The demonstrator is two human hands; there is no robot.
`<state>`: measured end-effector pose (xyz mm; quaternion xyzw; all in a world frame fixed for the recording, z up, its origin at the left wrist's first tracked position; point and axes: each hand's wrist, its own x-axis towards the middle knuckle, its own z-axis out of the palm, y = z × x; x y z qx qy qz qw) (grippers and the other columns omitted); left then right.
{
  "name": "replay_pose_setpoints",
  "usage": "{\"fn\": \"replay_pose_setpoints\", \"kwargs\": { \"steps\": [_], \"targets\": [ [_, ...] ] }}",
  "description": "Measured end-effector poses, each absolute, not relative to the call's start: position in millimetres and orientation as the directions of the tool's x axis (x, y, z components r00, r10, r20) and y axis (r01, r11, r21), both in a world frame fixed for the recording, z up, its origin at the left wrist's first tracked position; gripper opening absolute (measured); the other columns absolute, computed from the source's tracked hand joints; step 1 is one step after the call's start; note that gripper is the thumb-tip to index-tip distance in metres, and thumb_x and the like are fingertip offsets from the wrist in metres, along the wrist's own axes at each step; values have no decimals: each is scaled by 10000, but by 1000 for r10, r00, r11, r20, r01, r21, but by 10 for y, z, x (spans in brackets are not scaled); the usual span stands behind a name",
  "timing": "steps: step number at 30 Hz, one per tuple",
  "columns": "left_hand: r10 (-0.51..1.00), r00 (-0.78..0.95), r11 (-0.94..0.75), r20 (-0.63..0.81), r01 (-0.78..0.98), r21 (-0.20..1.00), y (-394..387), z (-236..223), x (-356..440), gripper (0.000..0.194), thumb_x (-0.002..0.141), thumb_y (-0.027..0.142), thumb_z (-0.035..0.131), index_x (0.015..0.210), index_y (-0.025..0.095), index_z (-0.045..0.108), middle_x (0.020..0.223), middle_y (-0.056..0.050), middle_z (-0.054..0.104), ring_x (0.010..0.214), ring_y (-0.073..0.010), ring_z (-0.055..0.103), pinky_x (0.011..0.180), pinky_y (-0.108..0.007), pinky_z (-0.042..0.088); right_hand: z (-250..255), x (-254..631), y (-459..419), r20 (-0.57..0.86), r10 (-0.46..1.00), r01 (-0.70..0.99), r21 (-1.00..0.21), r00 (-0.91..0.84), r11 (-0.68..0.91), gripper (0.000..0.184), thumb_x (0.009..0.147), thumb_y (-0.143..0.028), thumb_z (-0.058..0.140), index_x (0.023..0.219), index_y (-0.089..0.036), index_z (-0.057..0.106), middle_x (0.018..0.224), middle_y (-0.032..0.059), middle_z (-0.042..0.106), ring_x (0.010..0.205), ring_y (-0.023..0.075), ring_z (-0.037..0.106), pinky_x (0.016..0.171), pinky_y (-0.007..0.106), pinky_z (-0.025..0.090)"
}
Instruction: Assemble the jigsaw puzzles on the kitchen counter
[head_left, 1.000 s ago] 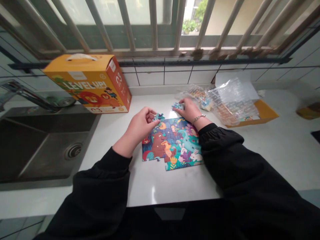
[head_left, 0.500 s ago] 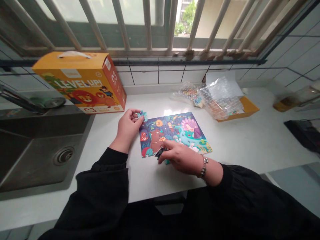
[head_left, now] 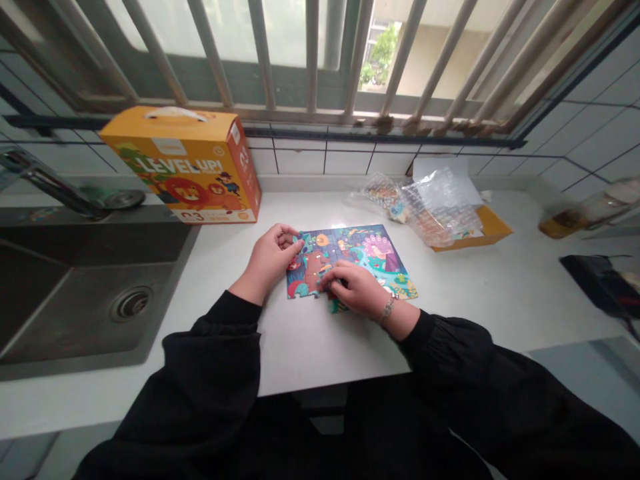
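I have the jigsaw puzzle [head_left: 375,250] nearly whole on the white desk [head_left: 310,353], its lower-left edge still ragged. My left hand [head_left: 270,260] pinches a piece [head_left: 300,239] at the left edge; my right hand [head_left: 353,288] curls over another piece [head_left: 334,305], grip unclear.

Right hand [head_left: 353,288] moved from upper right of jigsaw puzzle [head_left: 360,250] to its lower edge, teal piece [head_left: 336,305] showing beneath. Left hand [head_left: 270,261] shifted onto upper-left corner. Glass container [head_left: 585,208] now in view, far right.
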<state>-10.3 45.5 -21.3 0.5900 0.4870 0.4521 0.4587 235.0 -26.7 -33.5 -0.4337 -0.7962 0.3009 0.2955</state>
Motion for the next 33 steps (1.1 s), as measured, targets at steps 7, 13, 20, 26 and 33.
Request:
{"fn": "replay_pose_setpoints", "kwargs": {
  "steps": [7,13,20,26,33],
  "targets": [
    [963,268,-18,-18,133,991,416,-209,-107,540,769,365,902,1211,221,626,850,21,711,619,-123,627,570,-239,494,-240,2403,237,82,970,261,-955,-228,142,363,968,-310,654,1320,-229,693,920,-9,654,706,152,663,639,297,579],
    [915,400,-53,-60,266,962,393,-197,-155,406,810,344,889,1169,213,752,796,5,695,688,-159,659,624,-273,536,-291,2434,171,127,945,431,-866,-300,254,318,1003,-357,678,1289,-231,741,756,-42,606,649,160,583,618,300,491],
    [874,479,-139,-84,412,901,349,-104,-199,294,853,352,852,1101,206,791,788,-4,719,702,-168,672,644,-275,512,-296,2431,139,195,923,638,-674,-331,371,148,985,-256,768,1130,-243,797,830,-14,680,730,162,593,729,299,473],
    [877,472,-211,-91,549,809,352,-40,-209,282,877,301,815,1136,189,820,759,17,687,674,-145,618,646,-266,472,-301,2419,130,226,893,673,-593,-388,443,125,995,-217,788,1120,-227,778,1093,72,738,1010,231,682,919,351,521],
    [874,479,-222,-79,539,813,306,15,-176,271,889,285,809,1141,189,830,728,22,667,670,-150,616,641,-265,451,-294,2435,126,229,883,658,-596,-410,460,126,987,-217,819,1110,-231,794,1038,48,701,903,200,645,849,331,513]
  ]
}}
